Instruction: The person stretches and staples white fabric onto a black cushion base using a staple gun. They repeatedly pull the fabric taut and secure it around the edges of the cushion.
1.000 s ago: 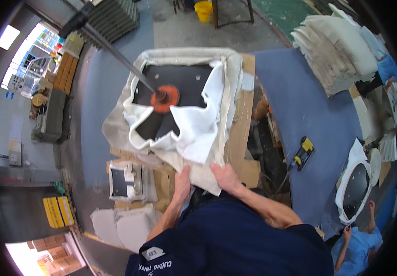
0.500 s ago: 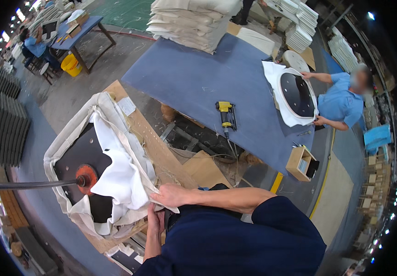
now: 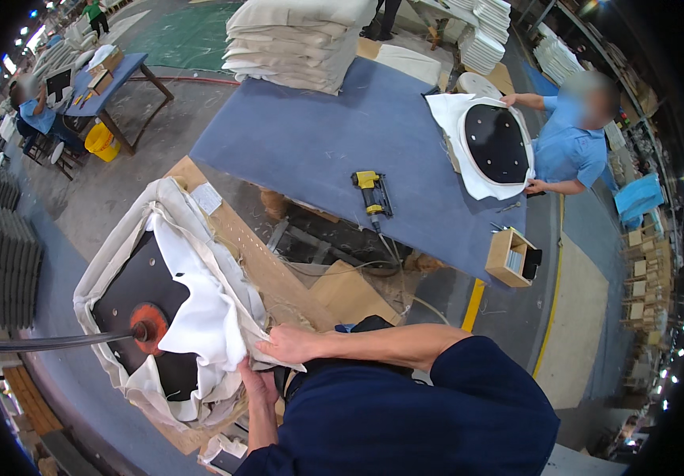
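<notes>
Here we're holding the cover [image 3: 116, 246] by its near corner, right hand [image 3: 290, 345] gripping narrowly on a fold. Our left hand [image 3: 256, 386] is touching fabric just beside it; fingers are hiding, so we can't tell its closure. The cover is lying ahead and left of both hands, ringing the panel [image 3: 124, 278], with white lining [image 3: 211, 293] spilling inward. Beyond the lining, the disc [image 3: 150, 328] is bearing on the panel, probably steadying it against our hold. The board [image 3: 247, 254] is jutting out ahead of the right hand; past its edge, a gap is separating us from the surface [image 3: 302, 151], where the stapler [image 3: 372, 194] is resting. Our torso is crowding the hands from behind.
</notes>
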